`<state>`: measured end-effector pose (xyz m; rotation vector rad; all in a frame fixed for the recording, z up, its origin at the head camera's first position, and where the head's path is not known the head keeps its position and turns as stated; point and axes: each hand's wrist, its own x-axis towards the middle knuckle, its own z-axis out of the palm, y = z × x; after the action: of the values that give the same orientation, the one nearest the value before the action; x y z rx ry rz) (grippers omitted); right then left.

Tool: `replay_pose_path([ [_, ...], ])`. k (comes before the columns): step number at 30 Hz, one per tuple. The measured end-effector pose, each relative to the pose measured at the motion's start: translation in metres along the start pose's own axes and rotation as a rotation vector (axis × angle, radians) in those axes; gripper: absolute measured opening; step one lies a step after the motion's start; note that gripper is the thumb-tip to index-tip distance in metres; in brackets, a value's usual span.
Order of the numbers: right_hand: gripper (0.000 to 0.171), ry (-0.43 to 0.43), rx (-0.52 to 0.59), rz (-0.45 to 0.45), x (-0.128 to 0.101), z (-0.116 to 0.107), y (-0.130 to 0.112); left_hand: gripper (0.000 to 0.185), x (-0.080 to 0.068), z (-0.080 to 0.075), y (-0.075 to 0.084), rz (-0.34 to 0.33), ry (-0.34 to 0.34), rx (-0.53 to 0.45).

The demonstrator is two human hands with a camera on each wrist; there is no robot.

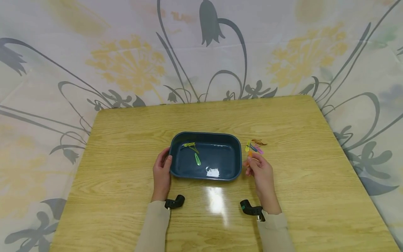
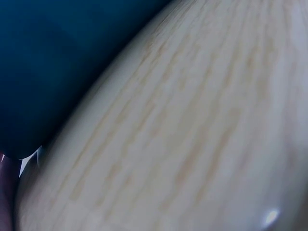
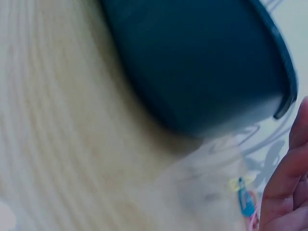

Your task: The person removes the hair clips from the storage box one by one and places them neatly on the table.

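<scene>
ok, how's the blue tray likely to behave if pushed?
The blue tray would probably slide rather than tip: it looks low and broad. Its evenly shaped walls suggest it's fairly stiff. The green clip inside may skid, since the tray's inner bottom looks glossy.

Tray [image 2: 57,62] partly outside wrist views

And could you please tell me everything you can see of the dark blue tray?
The dark blue tray is rectangular with rounded corners, raised walls and a thin rim, glossy inside and plastic-looking. It sits upright on the wood-grained table, its long sides running left to right. The left hand holds its left end. Yellow and green hair clips lie inside, towards the left.
</scene>
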<state>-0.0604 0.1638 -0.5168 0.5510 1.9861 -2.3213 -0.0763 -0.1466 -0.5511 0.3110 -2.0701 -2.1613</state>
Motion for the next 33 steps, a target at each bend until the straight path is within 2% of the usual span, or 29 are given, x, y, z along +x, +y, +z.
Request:
replay_pose_path([
  [8,0.018,0.048,-0.018,0.077,0.005,-0.008,0.011,0.037,0.002,0.001,-0.001,-0.002,0.002,-0.003],
  [12,0.015,0.042,0.023,0.087,0.009,-0.008,0.015,0.037,0.003,0.000,0.001,0.001,0.003,-0.004],
  [16,0.017,0.035,0.058,0.099,0.011,-0.007,0.016,0.037,0.000,0.000,0.008,-0.021,-0.005,0.003],
  [22,0.025,0.032,0.048,0.133,0.013,-0.009,0.012,0.037,-0.010,0.003,0.024,-0.043,-0.019,0.013],
  [33,0.031,-0.050,0.028,0.149,0.019,-0.016,0.010,0.038,-0.009,0.004,0.026,-0.041,-0.014,0.006],
])
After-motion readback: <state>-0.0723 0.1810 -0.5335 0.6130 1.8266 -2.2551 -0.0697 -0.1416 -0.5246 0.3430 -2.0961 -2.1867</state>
